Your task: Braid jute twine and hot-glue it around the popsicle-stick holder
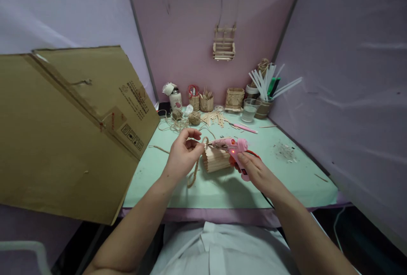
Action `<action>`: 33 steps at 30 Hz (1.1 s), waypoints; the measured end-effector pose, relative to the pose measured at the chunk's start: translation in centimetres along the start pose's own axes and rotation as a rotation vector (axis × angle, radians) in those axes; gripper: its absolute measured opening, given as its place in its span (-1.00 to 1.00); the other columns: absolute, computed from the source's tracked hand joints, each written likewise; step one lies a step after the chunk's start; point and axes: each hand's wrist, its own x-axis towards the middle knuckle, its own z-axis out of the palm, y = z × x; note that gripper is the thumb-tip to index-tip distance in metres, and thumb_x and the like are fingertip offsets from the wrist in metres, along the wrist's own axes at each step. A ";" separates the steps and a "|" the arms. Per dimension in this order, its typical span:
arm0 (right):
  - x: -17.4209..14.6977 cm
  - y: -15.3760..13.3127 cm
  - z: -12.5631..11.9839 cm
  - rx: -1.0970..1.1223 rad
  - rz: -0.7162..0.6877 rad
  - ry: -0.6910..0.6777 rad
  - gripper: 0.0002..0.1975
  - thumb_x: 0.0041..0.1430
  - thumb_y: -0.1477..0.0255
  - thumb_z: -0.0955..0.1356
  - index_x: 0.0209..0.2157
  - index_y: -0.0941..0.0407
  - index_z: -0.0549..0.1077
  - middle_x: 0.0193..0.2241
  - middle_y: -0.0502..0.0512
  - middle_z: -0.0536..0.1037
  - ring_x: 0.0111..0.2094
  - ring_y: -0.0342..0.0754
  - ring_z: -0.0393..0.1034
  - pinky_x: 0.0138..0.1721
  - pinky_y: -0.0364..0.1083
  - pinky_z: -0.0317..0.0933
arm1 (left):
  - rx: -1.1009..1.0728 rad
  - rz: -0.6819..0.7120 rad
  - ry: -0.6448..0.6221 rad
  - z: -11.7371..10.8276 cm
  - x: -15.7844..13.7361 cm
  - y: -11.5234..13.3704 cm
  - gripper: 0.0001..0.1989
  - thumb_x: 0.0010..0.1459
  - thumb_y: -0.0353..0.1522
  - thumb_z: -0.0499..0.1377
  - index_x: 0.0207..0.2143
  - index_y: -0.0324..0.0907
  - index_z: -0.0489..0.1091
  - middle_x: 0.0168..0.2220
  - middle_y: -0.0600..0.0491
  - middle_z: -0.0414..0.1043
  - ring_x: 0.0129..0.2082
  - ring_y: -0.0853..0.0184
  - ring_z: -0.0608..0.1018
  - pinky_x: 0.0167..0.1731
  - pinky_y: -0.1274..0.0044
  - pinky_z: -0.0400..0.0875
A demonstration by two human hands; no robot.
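My right hand [251, 166] is wrapped round a pink hot glue gun [233, 147] with a small lit light on its side. Its nozzle points left, toward my left fingertips. A red-orange loop [253, 154], perhaps a scissors handle, shows beside the same hand. My left hand [186, 152] pinches a thick jute cord [195, 175] at the left end of a small wooden-stick piece [216, 160]. The cord curls up over that end and hangs down to the table. Exactly where the nozzle touches is hidden by the fingers.
A big cardboard sheet [73, 130] leans at the left. Along the back stand a bottle [175, 99], twine balls [194, 117], loose sticks [216, 118], a cup of water [249, 110] and a pot [263, 108] with glue sticks. A pink pen-like tool [244, 128] and scraps [285, 152] lie right.
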 end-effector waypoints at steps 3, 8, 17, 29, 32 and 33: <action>0.0 0.1 0.0 -0.002 0.012 0.002 -0.50 0.22 -0.06 0.17 -0.37 0.09 0.38 -0.46 0.02 0.34 -0.44 -0.10 0.22 -0.47 -0.14 0.20 | -0.001 -0.009 0.002 0.0 0.0 0.0 -0.77 -0.02 -0.45 0.20 -0.25 -0.18 0.30 -0.27 0.10 0.34 -0.46 0.51 0.40 -0.47 0.64 0.27; 0.0 0.2 0.0 0.006 0.015 -0.010 -0.51 0.23 -0.06 0.18 -0.36 0.09 0.38 -0.46 0.01 0.34 -0.44 -0.11 0.22 -0.47 -0.15 0.20 | -0.008 -0.008 0.008 0.1 0.0 0.1 -0.77 -0.04 -0.44 0.20 -0.27 -0.18 0.31 -0.28 0.09 0.34 -0.46 0.50 0.40 -0.47 0.63 0.28; 0.1 0.0 0.1 -0.022 -0.016 -0.004 -0.49 0.22 -0.07 0.16 -0.40 0.10 0.36 -0.48 0.01 0.33 -0.46 -0.10 0.20 -0.49 -0.14 0.18 | -0.008 -0.006 0.009 -0.1 -0.1 0.1 -0.77 -0.03 -0.44 0.20 -0.26 -0.17 0.31 -0.27 0.10 0.33 -0.45 0.50 0.41 -0.46 0.63 0.29; -0.4 -0.5 -0.2 -0.053 0.032 -0.033 -0.44 0.19 -0.13 0.15 -0.40 0.09 0.33 -0.47 0.00 0.28 -0.46 -0.12 0.17 -0.49 -0.15 0.18 | -0.007 -0.012 0.014 0.0 -0.2 0.2 -0.78 -0.03 -0.44 0.21 -0.27 -0.17 0.31 -0.28 0.11 0.33 -0.45 0.51 0.40 -0.46 0.63 0.28; -0.6 -0.5 -0.3 -0.065 0.021 -0.041 -0.46 0.21 -0.11 0.14 -0.40 0.09 0.33 -0.47 0.01 0.29 -0.45 -0.12 0.18 -0.49 -0.16 0.17 | -0.007 -0.018 0.012 0.0 -0.2 0.2 -0.78 -0.02 -0.44 0.21 -0.27 -0.17 0.31 -0.28 0.11 0.33 -0.45 0.51 0.41 -0.46 0.63 0.28; -0.6 -0.5 -0.3 -0.069 0.010 -0.046 -0.46 0.22 -0.10 0.14 -0.40 0.10 0.34 -0.47 0.01 0.29 -0.45 -0.12 0.18 -0.49 -0.16 0.17 | -0.007 -0.020 0.012 0.0 -0.2 0.2 -0.78 -0.02 -0.43 0.21 -0.27 -0.17 0.31 -0.28 0.11 0.33 -0.45 0.51 0.41 -0.46 0.63 0.28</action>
